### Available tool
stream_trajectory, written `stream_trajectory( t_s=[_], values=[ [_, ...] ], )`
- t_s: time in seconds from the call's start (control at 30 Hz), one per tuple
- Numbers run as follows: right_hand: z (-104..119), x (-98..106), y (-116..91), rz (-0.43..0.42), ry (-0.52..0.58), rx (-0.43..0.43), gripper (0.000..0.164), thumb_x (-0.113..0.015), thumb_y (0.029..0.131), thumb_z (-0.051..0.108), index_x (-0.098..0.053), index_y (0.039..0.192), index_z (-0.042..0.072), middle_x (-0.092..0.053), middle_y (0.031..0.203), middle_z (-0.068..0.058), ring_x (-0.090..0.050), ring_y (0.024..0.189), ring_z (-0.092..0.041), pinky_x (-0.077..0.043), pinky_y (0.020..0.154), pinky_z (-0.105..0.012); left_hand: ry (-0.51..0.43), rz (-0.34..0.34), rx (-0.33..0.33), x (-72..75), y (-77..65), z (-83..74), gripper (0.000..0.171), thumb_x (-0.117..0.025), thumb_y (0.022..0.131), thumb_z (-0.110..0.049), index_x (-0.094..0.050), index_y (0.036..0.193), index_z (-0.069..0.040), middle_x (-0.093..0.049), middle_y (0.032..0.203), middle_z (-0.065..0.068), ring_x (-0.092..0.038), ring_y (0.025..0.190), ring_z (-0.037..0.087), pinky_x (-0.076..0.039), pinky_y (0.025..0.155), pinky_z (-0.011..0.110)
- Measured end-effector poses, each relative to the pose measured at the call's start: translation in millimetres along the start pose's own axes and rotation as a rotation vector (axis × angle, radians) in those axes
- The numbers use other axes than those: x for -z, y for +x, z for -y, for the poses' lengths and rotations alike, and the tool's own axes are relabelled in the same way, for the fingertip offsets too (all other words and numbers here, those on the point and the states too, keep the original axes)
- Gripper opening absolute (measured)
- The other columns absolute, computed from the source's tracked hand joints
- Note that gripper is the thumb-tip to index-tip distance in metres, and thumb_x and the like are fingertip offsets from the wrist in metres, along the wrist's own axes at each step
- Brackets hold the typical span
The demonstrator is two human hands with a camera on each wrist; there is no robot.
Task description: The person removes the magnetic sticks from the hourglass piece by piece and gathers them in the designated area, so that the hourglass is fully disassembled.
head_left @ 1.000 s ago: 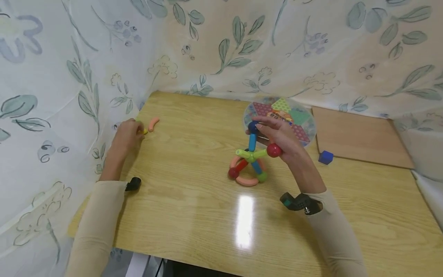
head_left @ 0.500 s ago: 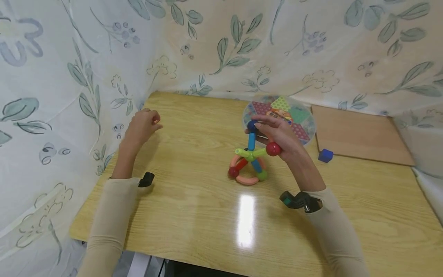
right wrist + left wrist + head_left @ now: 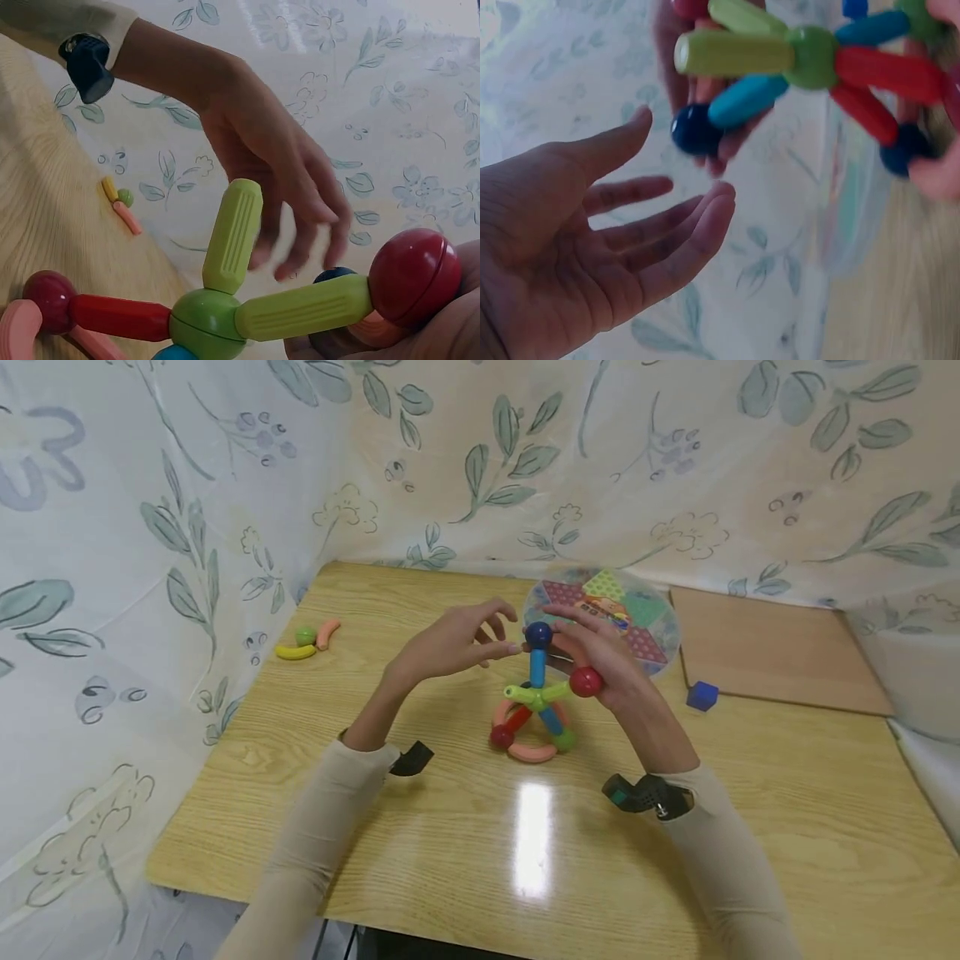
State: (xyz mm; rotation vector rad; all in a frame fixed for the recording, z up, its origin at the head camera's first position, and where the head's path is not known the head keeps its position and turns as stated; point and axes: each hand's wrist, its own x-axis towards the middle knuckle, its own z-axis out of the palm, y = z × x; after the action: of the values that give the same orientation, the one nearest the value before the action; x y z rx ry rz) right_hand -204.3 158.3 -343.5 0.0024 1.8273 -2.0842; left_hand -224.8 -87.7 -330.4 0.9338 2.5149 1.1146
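A toy figure of magnetic sticks and balls [image 3: 538, 699] stands on the table, with a green ball [image 3: 206, 322] at its middle. A light blue stick [image 3: 537, 668] rises from it to a dark blue ball [image 3: 537, 635]. One lime green stick ends in a red ball [image 3: 586, 682]. My right hand [image 3: 611, 664] holds the figure's upper right side, fingers behind the dark blue ball and palm by the red ball and a curved orange stick. My left hand [image 3: 457, 639], fingers spread and holding nothing, is beside the dark blue ball [image 3: 696, 129].
At the table's left edge lie a yellow curved stick [image 3: 296, 652], a green ball [image 3: 305, 636] and an orange curved stick [image 3: 327, 633]. Behind the figure is a round patterned lid [image 3: 652, 610]. A wooden board [image 3: 780, 652] and a blue cube [image 3: 702, 696] are at right.
My left hand has left the loose pieces at the left edge and moved right, up to the figure. The green ball there now shows. My right hand has kept its hold.
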Motion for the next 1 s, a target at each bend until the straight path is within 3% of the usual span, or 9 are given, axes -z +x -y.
stream_trajectory(
  t_s=[0.17,0.33,0.5,0.63,0.73,0.83,1.0],
  values=[
    [6,-1,0,-0.056,-0.026,-0.048,0.049,-0.045,0.112,0.027,-0.036,0.159,0.014,-0.055,0.122,0.000,-0.068,0.106,-0.012,-0.058,0.095,-0.024,-0.035,-0.015,-0.022,-17.2,29.5,-10.0,0.056,-0.072,0.100,-0.030,-0.050,0.147,-0.007,-0.068,0.116,0.016,-0.077,0.095,0.025,-0.063,0.073,0.030],
    [8,1,0,-0.096,0.000,-0.072,0.054,-0.043,0.113,0.029,-0.025,0.161,0.012,-0.049,0.129,-0.001,-0.063,0.112,-0.015,-0.052,0.112,-0.035,0.038,-0.031,-0.059,-26.0,46.3,-15.4,0.049,-0.076,0.097,-0.024,-0.061,0.139,-0.004,-0.069,0.115,0.016,-0.072,0.095,0.025,-0.061,0.073,0.027],
    [10,1,-1,-0.094,0.016,-0.051,0.045,-0.044,0.112,0.025,-0.031,0.152,0.011,-0.047,0.131,0.001,-0.058,0.126,-0.018,-0.040,0.124,-0.043,0.025,-0.087,-0.086,-30.2,55.8,-13.7,0.038,-0.078,0.095,-0.019,-0.068,0.129,-0.003,-0.071,0.115,0.015,-0.070,0.097,0.024,-0.061,0.080,0.028],
    [7,-1,-1,-0.093,0.070,-0.023,0.022,-0.044,0.112,0.018,-0.044,0.134,0.014,-0.044,0.138,0.002,-0.051,0.140,-0.020,-0.037,0.126,-0.044,0.016,-0.126,-0.111,-32.6,56.8,-10.6,0.041,-0.079,0.094,-0.017,-0.067,0.130,-0.001,-0.071,0.118,0.015,-0.069,0.106,0.026,-0.060,0.092,0.033],
    [5,-2,-2,-0.089,0.104,-0.024,0.016,-0.043,0.112,0.014,-0.049,0.126,0.017,-0.045,0.143,0.002,-0.054,0.137,-0.018,-0.037,0.126,-0.043,0.012,-0.152,-0.116,-34.6,56.7,-9.1,0.042,-0.080,0.093,-0.014,-0.066,0.130,0.001,-0.071,0.120,0.016,-0.070,0.107,0.028,-0.061,0.094,0.035],
    [4,-2,-4,-0.084,0.112,-0.039,0.027,-0.041,0.112,0.014,-0.050,0.138,0.016,-0.048,0.142,0.003,-0.057,0.127,-0.016,-0.036,0.127,-0.044,0.029,-0.181,-0.128,-37.0,57.8,-9.2,0.041,-0.081,0.092,-0.014,-0.067,0.128,0.000,-0.071,0.120,0.017,-0.070,0.107,0.028,-0.061,0.094,0.036],
    [3,0,-4,-0.063,0.153,-0.043,0.048,-0.038,0.112,0.013,-0.037,0.159,0.008,-0.056,0.135,0.004,-0.060,0.118,-0.016,-0.032,0.128,-0.048,0.051,-0.212,-0.132,-39.4,60.7,-11.4,0.039,-0.081,0.092,-0.014,-0.067,0.126,-0.004,-0.071,0.118,0.015,-0.070,0.107,0.027,-0.060,0.093,0.033]
  ],
)
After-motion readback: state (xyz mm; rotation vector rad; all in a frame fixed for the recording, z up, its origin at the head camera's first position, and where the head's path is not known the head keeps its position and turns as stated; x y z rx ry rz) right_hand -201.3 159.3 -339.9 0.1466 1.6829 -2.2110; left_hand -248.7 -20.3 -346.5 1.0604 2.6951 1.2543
